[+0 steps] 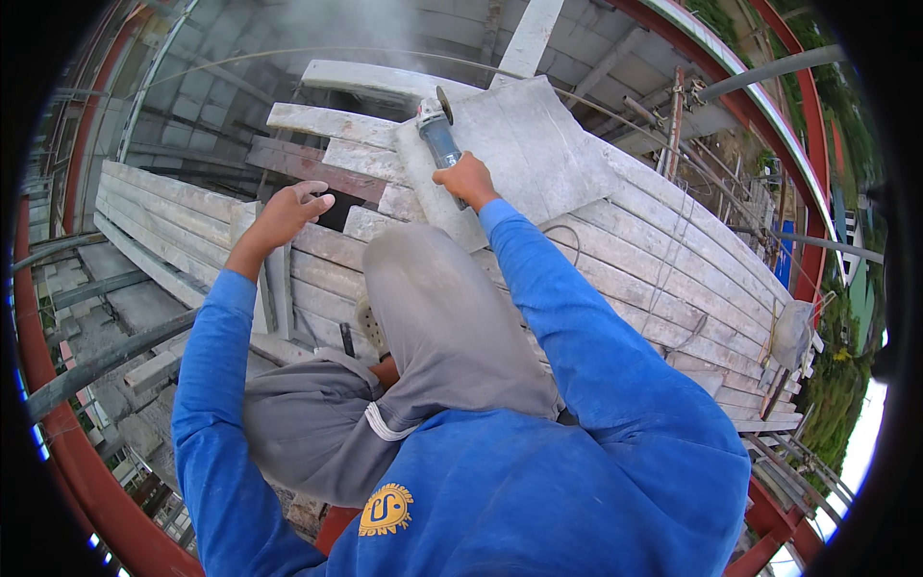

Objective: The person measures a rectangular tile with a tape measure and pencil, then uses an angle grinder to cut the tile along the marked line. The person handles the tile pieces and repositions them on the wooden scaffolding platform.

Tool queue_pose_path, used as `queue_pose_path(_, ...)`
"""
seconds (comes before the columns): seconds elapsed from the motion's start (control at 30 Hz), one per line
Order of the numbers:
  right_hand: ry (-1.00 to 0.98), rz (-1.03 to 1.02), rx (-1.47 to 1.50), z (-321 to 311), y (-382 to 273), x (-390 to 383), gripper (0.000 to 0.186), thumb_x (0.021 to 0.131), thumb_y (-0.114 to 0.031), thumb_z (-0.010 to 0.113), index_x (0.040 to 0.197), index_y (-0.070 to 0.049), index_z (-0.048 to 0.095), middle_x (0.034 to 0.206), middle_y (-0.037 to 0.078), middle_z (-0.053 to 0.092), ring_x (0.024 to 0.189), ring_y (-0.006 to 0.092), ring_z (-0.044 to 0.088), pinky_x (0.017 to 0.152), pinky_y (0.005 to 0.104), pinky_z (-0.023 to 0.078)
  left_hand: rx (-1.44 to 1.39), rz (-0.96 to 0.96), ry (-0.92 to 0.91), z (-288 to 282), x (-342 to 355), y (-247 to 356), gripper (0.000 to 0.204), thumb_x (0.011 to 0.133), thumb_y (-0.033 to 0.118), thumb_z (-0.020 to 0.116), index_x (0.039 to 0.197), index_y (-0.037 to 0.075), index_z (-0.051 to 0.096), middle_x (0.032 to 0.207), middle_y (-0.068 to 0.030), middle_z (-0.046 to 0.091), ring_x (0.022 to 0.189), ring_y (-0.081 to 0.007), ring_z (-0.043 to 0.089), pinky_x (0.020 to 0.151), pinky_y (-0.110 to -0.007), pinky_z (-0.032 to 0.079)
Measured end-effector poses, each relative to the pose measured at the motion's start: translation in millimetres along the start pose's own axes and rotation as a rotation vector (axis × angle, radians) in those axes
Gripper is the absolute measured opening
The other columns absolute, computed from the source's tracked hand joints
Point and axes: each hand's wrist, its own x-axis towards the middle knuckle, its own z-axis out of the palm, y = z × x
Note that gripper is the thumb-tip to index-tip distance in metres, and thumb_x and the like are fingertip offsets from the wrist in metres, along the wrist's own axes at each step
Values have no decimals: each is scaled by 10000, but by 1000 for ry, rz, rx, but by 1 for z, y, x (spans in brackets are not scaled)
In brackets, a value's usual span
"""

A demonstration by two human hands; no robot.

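The angle grinder (439, 140) is gripped by the right hand (466, 181) over a pale sheet (548, 144) laid on planks (649, 255), while the left hand (288, 219) is held empty, loosely curled, near a reddish board (310, 173)

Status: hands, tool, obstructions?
Right hand gripping angle grinder. Left hand raised, nothing visibly held. Grinder over grey sheet, sheet lying across planks. Pale haze beyond; no obstruction seen at disc.

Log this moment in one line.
right hand: gripping blue cylindrical angle grinder | left hand: apparently empty | below grinder: flat grey sheet on whitish planks
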Motion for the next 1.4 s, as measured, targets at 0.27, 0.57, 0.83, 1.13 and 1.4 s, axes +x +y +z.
queue_pose_path(0.27,4,18,15,-1,3,-11,714,728,-418,844,1212,83,687,1131,299,774,1065,429,772,938,459,615,-97,44,-132,133,157,9,853,1018,607,694,1529,-61,553,1271,-218,728,1074,-269,729,894,-406,581)
queue_pose_path(0.57,-12,0,42,0,2,-18,817,731,-541,913,1190,94,680,1121,309,771,1081,449,762,937,481,609,-733,4,-50,203,221,23,707,1033,527,714,1482,5,550,1263,-137,714,1069,-259,727,928,-480,595)
queue_pose_path(0.83,9,-1,49,4,12,-10,874,695,-587,948,1182,89,684,1129,307,771,1084,457,758,934,489,605,-804,-62,-85,205,221,32,616,1038,458,735,1446,25,574,1212,-112,720,1037,-252,726,899,-474,609)
queue_pose_path(1.13,1,-6,43,2,19,-24,903,693,-611,949,1183,95,672,1131,324,764,1085,464,755,930,494,607,-798,-40,-68,214,210,32,574,1039,418,747,1368,-31,610,1154,-114,726,950,-216,734,834,-421,624)
queue_pose_path(1.4,-30,-1,56,0,12,-23,873,713,-589,924,1197,94,675,1137,308,770,1081,452,760,926,481,606,-834,-25,-81,213,221,19,579,1031,420,755,1361,-36,616,1134,-115,727,937,-209,730,801,-405,618)
